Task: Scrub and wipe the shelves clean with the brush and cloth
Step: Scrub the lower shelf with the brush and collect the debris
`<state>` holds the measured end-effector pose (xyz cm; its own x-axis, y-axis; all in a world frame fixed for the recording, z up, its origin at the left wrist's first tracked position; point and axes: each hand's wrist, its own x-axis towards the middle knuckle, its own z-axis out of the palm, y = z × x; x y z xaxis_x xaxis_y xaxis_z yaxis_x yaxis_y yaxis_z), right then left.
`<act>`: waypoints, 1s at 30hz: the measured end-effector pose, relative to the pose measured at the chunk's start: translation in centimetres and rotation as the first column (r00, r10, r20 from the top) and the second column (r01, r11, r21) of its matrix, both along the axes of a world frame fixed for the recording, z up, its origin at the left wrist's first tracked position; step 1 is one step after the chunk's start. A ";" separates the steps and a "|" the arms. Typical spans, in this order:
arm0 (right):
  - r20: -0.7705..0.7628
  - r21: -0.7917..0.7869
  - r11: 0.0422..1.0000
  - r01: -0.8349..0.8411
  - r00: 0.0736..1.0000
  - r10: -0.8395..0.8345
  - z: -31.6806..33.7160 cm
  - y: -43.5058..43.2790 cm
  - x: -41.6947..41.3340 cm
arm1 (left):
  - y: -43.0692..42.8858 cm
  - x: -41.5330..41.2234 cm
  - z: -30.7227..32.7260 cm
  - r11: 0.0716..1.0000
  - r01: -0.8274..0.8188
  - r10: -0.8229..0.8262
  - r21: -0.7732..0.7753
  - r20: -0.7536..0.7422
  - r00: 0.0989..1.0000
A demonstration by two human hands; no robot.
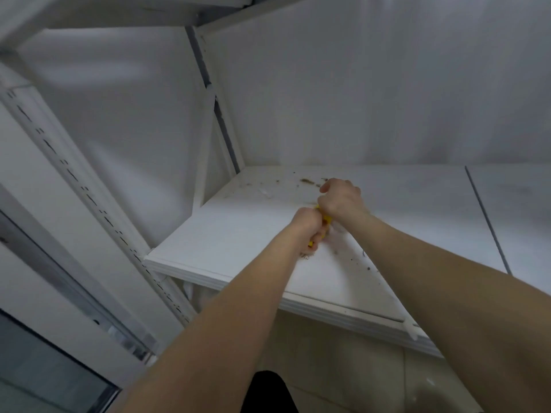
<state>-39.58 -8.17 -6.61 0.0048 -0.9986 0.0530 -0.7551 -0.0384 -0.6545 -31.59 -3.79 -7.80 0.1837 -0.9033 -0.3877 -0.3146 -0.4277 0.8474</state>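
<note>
Grip: left hand closed around a yellow brush, mostly hidden between the hands. Right hand fisted just beyond and touching; whether it also holds the brush, or a cloth, cannot be told. No cloth visible.

Near: front lip of the white shelf, both forearms reaching over it.

Middle: loose dark crumbs scattered beside and below the hands.

Far: brown dirt patch toward the back wall, just beyond the right hand. Slotted upright at left.

Step in hand, by judgement: scrubbing, early; soil remains on both sides. Next calls for working the bristles over the far patch, gathering debris forward, then wiping.
</note>
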 end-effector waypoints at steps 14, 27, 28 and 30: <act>0.024 0.010 0.998 -0.067 0.997 0.067 0.9 -0.9 -3.6 | -2.4 6.0 6.0 0.931 -0.318 0.297 -0.179 -0.134 0.945; -0.105 0.101 0.968 -0.228 0.965 0.238 -2.0 -3.8 8.8 | -7.7 17.7 -0.1 0.900 -0.353 0.387 -0.256 0.095 0.917; -0.136 0.109 0.968 -0.224 0.962 0.238 -2.3 -4.4 9.6 | -8.5 19.4 -0.4 0.888 -0.370 0.415 -0.272 0.133 0.900; -0.199 0.120 0.969 -0.215 0.951 0.236 -2.8 -5.4 11.1 | -9.9 22.2 -0.6 0.880 -0.364 0.432 -0.305 0.195 0.880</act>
<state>-28.50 -13.57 -9.40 0.2309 -0.9705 -0.0693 -0.8547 -0.1683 -0.4910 -9.37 -13.65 -8.45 0.6086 -0.7919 -0.0505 -0.3781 -0.3454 0.8589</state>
